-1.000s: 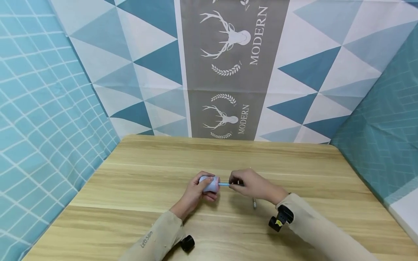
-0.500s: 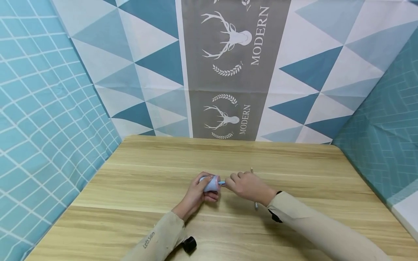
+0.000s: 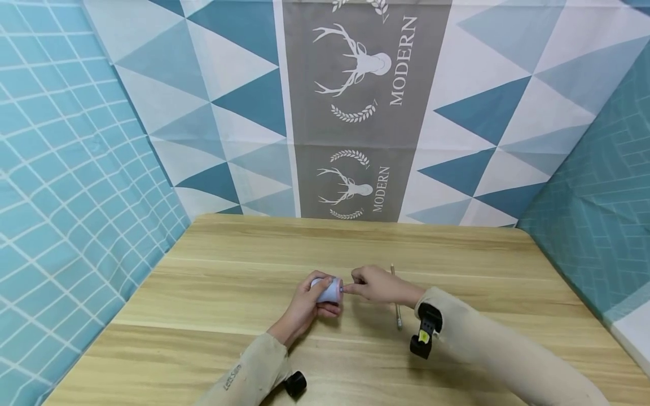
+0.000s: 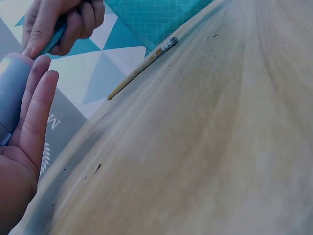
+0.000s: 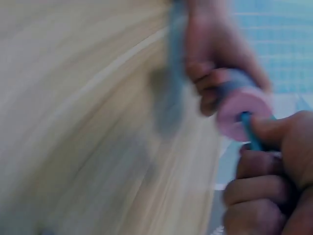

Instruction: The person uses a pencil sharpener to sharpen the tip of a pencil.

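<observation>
My left hand (image 3: pixel 303 304) grips a light blue pencil sharpener (image 3: pixel 326 290), a rounded cylinder lying sideways with its pink end facing right. In the right wrist view, that pink end (image 5: pixel 234 110) has a dark hole in its middle, and a blue pencil (image 5: pixel 250 131) stands in it. My right hand (image 3: pixel 382 285) pinches the pencil close to the hole, thumb along it and the other fingers curled. Most of the pencil is hidden by this hand in the head view. In the left wrist view the pencil (image 4: pixel 55 36) shows between the right fingers.
A second, thin wooden pencil (image 3: pixel 398 316) lies on the wooden table (image 3: pixel 244 270), partly behind the right forearm in the head view. Patterned cloth walls (image 3: pixel 244 113) stand at the back and both sides. A white block (image 3: pixel 635 327) stands at the right edge.
My right hand has moved left up to the sharpener, and its wrist has rolled over and back. Less of the blue pencil shows now. The left hand keeps its hold in place.
</observation>
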{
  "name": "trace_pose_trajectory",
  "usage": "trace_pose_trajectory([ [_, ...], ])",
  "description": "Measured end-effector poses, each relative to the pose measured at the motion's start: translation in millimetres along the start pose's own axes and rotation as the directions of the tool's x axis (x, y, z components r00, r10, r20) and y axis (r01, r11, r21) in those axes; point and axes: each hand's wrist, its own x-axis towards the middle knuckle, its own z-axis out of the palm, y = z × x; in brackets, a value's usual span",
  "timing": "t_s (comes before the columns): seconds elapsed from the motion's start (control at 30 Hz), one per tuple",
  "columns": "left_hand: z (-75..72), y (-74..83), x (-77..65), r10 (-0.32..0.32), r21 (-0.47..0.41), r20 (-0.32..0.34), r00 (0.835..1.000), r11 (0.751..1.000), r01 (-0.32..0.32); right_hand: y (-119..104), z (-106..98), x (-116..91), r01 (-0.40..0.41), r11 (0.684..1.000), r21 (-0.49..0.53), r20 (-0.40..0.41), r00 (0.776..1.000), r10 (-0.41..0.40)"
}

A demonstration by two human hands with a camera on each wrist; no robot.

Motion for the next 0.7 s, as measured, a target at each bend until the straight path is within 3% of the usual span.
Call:
trace_pose_trajectory([
  [0.07, 0.7, -0.2, 0.0, 0.012, -0.002, 0.012, 1.000, 1.000, -0.012, -1.9, -8.2, 2.5, -0.180, 0.966, 0.184, 0.129, 0.979, 0.158],
  [0.17, 1.1, -0.4, -0.5, 0.031, 0.000, 0.022, 0.999, 1.000, -0.031, -3.8, -17.1, 5.0, -0.375, 0.872, 0.315, 0.278, 0.915, 0.293],
  [0.23, 1.6, -0.9, -0.2, 0.035, 0.004, 0.018, 0.999, 0.999, -0.035, -2.8, -18.9, 5.2, -0.404, 0.853, 0.329, 0.308, 0.900, 0.308],
  [0.3, 1.7, -1.5, -0.1, 0.032, 0.015, 0.007, 0.999, 0.999, -0.032, -0.3, -17.1, 3.5, -0.390, 0.858, 0.335, 0.296, 0.908, 0.298],
  [0.33, 1.9, -1.7, -0.1, 0.026, 0.021, -0.001, 1.000, 0.999, -0.026, 0.9, -15.5, 2.1, -0.371, 0.867, 0.333, 0.280, 0.917, 0.285],
  [0.43, 1.9, -1.1, -0.4, 0.015, 0.030, -0.020, 1.000, 0.999, -0.014, 3.8, -10.7, -3.8, -0.230, 0.938, 0.260, 0.168, 0.967, 0.190],
  [0.5, 2.0, -0.5, 0.2, 0.015, 0.027, -0.023, 1.000, 1.000, -0.014, 5.2, -9.5, -7.8, -0.082, 0.985, 0.151, 0.069, 0.995, 0.072],
  [0.57, 2.5, 0.1, 1.0, 0.019, 0.019, -0.022, 1.000, 1.000, -0.019, 6.9, -9.0, -11.3, 0.075, 0.997, -0.025, -0.024, 0.997, -0.076],
  [0.63, 3.3, 0.3, 1.4, 0.024, 0.012, -0.024, 0.999, 1.000, -0.023, 9.1, -8.4, -14.3, 0.223, 0.947, -0.230, -0.068, 0.967, -0.244],
  [0.67, 3.7, 0.2, 1.5, 0.021, 0.005, -0.029, 0.999, 1.000, -0.021, 10.2, -7.6, -15.7, 0.286, 0.893, -0.349, -0.071, 0.942, -0.329],
  [0.7, 3.9, 0.0, 1.4, 0.017, -0.002, -0.034, 0.999, 1.000, -0.017, 11.7, -6.3, -17.1, 0.336, 0.817, -0.470, -0.057, 0.911, -0.407],
])
